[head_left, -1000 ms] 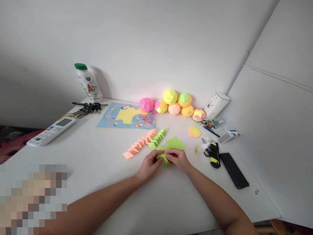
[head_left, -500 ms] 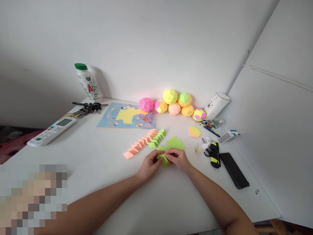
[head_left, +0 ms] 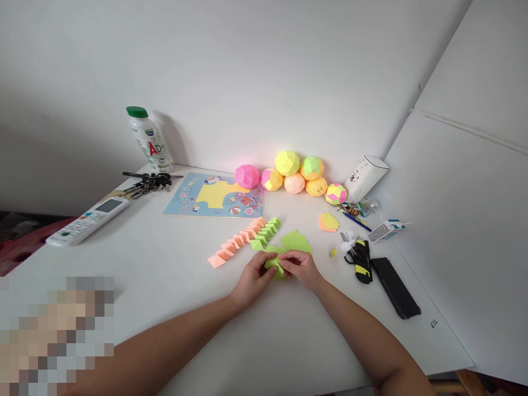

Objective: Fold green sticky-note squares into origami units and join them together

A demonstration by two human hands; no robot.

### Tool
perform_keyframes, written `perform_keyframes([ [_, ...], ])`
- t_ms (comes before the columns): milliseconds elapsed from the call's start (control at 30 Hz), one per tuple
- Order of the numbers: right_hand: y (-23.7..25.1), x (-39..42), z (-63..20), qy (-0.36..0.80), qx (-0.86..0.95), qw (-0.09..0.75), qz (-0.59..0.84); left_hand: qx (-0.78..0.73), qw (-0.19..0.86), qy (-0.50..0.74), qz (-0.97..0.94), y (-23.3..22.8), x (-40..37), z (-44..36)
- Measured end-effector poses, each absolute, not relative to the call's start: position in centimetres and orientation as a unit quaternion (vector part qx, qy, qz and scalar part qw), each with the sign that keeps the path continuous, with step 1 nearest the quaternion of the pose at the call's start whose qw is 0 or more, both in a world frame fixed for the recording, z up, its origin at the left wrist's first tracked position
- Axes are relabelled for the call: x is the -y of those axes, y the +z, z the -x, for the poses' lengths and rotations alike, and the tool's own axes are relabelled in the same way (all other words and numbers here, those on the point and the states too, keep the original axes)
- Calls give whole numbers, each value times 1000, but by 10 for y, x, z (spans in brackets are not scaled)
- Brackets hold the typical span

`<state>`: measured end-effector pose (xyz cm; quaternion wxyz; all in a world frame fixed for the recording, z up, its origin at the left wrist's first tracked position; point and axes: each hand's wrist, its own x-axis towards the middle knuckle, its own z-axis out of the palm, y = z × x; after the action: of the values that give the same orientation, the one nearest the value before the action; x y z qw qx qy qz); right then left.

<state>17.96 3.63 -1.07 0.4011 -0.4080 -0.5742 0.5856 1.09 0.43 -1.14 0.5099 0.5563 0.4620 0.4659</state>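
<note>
Hands: both are brought together low over the white table (head_left: 165, 286); the left hand (head_left: 252, 278) and right hand (head_left: 302, 268) are pinched from either side on one folded green paper piece (head_left: 275, 268), so that it is steadied between the fingertips just above the tabletop.
Table: its near part is kept for the folding, while the other items are pushed back toward the wall and the right edge.
Activity sheet: a printed blue sheet (head_left: 214, 196) is laid flat behind the work, near the wall.
Remote control: a white remote (head_left: 87, 220) is set far left, well apart from the hands.
Bottle: a green-capped drink bottle (head_left: 149, 139) is stood upright against the wall, with a bunch of keys (head_left: 145, 182) beside it.
Paper balls: faceted paper balls (head_left: 293, 173) are gathered at the wall.
Phone: a black phone (head_left: 396, 287) is laid at the right, scissors (head_left: 359, 256) just beside it.
Folded units: orange units (head_left: 237, 242) and green units (head_left: 266, 231) are lined up in overlapping rows just beyond the hands, within easy reach; loose green pieces (head_left: 295, 240) lie next to them.
</note>
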Motion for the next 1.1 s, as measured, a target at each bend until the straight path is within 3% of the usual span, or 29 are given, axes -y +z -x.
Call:
perform_keyframes([
  [1100, -15, -33, -178, 577, 612, 378, 385, -470, 485, 468, -570, -12, -5, -10],
])
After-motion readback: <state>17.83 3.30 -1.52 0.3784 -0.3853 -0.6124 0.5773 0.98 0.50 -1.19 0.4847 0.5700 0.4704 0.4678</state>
